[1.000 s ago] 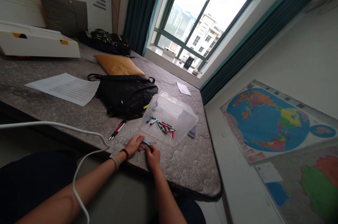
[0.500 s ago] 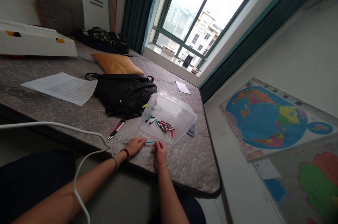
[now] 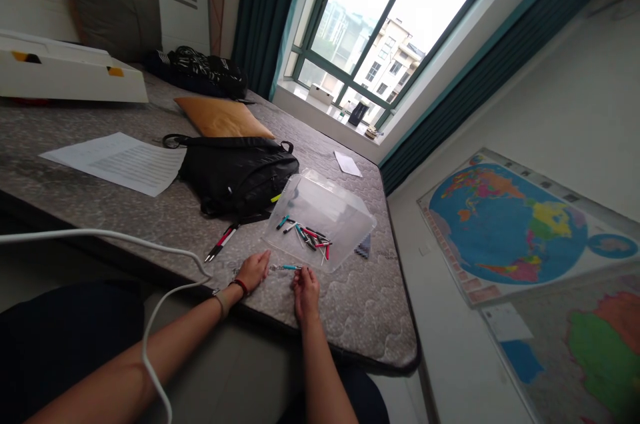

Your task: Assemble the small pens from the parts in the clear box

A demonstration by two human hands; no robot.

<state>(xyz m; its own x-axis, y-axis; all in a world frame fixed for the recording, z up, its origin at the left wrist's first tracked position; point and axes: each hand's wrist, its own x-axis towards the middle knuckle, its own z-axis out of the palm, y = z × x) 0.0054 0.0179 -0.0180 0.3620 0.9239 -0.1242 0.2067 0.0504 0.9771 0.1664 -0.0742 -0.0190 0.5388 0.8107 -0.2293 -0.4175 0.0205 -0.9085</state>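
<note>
A teal pen [image 3: 290, 268] lies crosswise just above the mattress, its right end pinched in the fingers of my right hand [image 3: 306, 291]. My left hand [image 3: 254, 271] is beside the pen's left end, its fingers bent together; whether anything is inside them is hidden. Just beyond both hands, a clear plastic bin [image 3: 345, 207] lies with its open side towards me. Several red, black, white and teal pens [image 3: 309, 236] are scattered inside it. Left of the bin, a few red, white and black pens [image 3: 220, 243] lie side by side on the mattress.
A black backpack [image 3: 240, 174] touches the bin's left side, with a brown envelope [image 3: 225, 119] behind it. Printed paper [image 3: 120, 161] lies farther left. A white cable [image 3: 150, 324] crosses in front of my left forearm. The mattress edge [image 3: 360, 359] runs near my right forearm.
My left hand has come slightly away from the pen, its fingertips now higher and to the left. My right hand keeps the pen and has shifted slightly right.
</note>
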